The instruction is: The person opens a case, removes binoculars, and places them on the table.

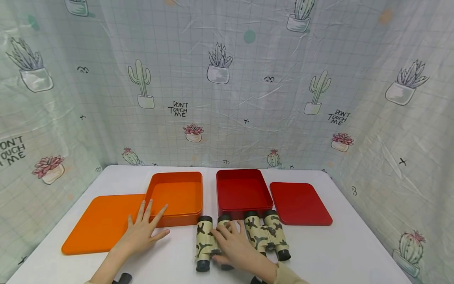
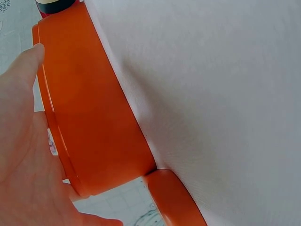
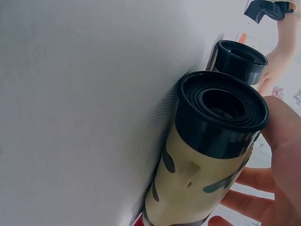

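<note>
Two pairs of camouflage binoculars lie side by side on the white table. My right hand (image 1: 239,247) is over the left pair of binoculars (image 1: 204,241), covering much of its right barrel, with its fingers spread. In the right wrist view, the thumb is beside the black eyepiece (image 3: 222,104) and the other fingers pass behind the barrel. Just to the right lies the second pair of binoculars (image 1: 272,232). My left hand (image 1: 141,230), fingers spread, is at the near left corner of an orange box (image 1: 177,221); in the left wrist view its thumb lies along the rim.
An orange lid (image 1: 103,225) lies left of the orange box. Behind the binoculars stands a red box (image 1: 244,193), with a red lid (image 1: 301,203) flat to its right. A cactus-print curtain (image 1: 227,98) encloses the table's back and sides.
</note>
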`<state>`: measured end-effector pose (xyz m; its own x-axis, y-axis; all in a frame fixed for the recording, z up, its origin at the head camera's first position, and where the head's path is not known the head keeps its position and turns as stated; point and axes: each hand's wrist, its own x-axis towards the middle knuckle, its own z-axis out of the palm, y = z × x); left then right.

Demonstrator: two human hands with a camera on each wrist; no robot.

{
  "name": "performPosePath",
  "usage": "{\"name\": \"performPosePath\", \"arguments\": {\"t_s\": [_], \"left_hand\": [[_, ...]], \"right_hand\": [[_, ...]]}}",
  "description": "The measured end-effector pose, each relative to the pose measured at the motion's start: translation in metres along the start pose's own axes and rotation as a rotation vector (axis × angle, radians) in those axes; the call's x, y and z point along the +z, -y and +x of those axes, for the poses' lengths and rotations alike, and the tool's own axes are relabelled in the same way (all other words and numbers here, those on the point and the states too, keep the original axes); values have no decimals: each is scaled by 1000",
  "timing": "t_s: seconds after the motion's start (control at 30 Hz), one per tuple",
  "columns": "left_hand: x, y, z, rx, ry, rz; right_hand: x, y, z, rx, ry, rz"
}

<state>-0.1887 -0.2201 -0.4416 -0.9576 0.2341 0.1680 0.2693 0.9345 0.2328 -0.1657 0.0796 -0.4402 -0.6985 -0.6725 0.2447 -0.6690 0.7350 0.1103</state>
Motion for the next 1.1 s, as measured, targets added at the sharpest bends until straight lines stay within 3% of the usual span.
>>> {"name": "performPosePath", "arguments": {"t_s": [0.3,0.57,0.77,1.1], "left_hand": [[-1,1,-2,7,1,1],[-1,2,-2,-2,-4,-18],[-2,2,-2,-8,3,-30],[-6,-15,-4,14,-3,-33]], "right_hand": [[-7,-3,-5,39,16,28],[-19,-15,-10,142,42,166],[-23,-23,-17,159,-9,249],[-23,-36,-27,213,-35,279]]}}
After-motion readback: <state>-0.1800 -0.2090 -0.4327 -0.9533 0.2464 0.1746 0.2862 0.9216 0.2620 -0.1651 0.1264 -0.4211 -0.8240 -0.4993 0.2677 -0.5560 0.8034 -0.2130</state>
